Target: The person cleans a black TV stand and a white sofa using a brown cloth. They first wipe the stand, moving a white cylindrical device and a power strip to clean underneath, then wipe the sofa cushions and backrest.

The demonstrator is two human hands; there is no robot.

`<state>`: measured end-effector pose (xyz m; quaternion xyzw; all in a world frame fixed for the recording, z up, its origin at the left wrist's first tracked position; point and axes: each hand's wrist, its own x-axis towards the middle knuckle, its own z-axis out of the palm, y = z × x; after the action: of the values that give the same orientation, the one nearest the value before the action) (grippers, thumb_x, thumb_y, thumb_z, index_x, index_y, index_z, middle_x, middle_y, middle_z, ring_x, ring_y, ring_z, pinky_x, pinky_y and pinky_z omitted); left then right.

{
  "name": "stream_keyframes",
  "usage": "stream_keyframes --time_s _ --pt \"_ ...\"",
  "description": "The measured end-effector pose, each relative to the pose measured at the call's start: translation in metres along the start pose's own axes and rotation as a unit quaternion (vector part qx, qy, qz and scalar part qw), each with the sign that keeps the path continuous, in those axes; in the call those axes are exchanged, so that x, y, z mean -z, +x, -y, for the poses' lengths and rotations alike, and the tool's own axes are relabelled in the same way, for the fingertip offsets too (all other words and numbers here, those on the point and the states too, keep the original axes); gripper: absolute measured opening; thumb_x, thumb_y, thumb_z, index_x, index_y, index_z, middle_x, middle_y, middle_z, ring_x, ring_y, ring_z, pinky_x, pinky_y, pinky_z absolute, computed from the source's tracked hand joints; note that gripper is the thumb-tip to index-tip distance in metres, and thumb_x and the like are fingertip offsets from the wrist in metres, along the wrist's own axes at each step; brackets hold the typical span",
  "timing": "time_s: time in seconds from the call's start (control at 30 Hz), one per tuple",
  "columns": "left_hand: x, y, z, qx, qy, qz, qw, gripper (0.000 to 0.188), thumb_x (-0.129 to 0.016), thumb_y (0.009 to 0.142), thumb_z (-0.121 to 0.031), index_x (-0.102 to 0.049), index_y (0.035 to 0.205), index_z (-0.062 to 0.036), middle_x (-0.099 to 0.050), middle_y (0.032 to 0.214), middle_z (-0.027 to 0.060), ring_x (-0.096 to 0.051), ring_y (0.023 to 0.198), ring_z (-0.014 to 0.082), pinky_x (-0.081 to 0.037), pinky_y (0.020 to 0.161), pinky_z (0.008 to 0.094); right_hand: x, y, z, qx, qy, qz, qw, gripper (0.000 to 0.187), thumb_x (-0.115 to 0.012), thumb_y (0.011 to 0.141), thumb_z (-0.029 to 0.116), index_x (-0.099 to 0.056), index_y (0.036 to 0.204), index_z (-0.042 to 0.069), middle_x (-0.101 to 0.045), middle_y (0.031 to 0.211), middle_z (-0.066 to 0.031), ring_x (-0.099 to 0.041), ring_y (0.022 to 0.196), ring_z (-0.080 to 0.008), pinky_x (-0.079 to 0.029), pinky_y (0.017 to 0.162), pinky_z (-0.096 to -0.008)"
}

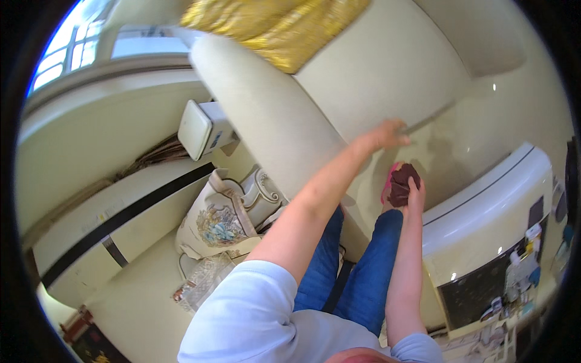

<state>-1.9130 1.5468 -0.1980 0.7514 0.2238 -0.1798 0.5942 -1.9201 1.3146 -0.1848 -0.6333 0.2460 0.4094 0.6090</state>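
Note:
My right hand [416, 192] is closed on a crumpled dark brown cloth [400, 186], low in front of me above my foot. Part of a pink shoe [387, 184] shows beside the cloth. Farther forward, my left hand [390, 134] reaches out near the front edge of the cream sofa [387, 66]. Its fingers look stretched and apart, slightly blurred, with nothing visible in them.
A shiny gold cushion [275, 27] lies on the sofa. Left of the armrest stand a white bin [203, 129] and a patterned fabric bag [221, 221]. At right is a glossy white cabinet-like unit [484, 199], with bottles and small items [520, 272] near it.

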Motion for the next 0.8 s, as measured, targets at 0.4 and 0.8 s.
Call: stream_keyframes --time_s 0.4,0.8 --pt "0.064 -0.440 -0.008 -0.061 -0.352 -0.298 0.885 0.070 -0.070 0.083 -0.026 -0.035 0.141 -0.0096 -0.044 0.137 0.0119 -0.042 0.126 0.0221 -0.036 0.104 0.0369 -0.231 -0.317 -0.027 -0.042 -0.045 0.419 0.906 0.054 -0.037 0.099 0.042 -0.030 0.144 0.012 -0.040 0.141 -0.0079 -0.039 0.129 -0.0215 -0.032 0.107 -0.0392" --pt "0.107 -0.505 -0.068 -0.052 -0.543 -0.474 0.691 0.048 -0.057 0.094 -0.024 -0.040 0.134 -0.0045 -0.049 0.128 0.0129 -0.051 0.114 0.0221 -0.046 0.094 0.0332 -0.303 -0.390 0.028 0.075 -0.296 0.398 0.865 0.058 -0.052 0.095 0.036 -0.033 0.142 0.007 -0.043 0.136 -0.0131 -0.041 0.125 -0.0212 -0.034 0.104 -0.0339"
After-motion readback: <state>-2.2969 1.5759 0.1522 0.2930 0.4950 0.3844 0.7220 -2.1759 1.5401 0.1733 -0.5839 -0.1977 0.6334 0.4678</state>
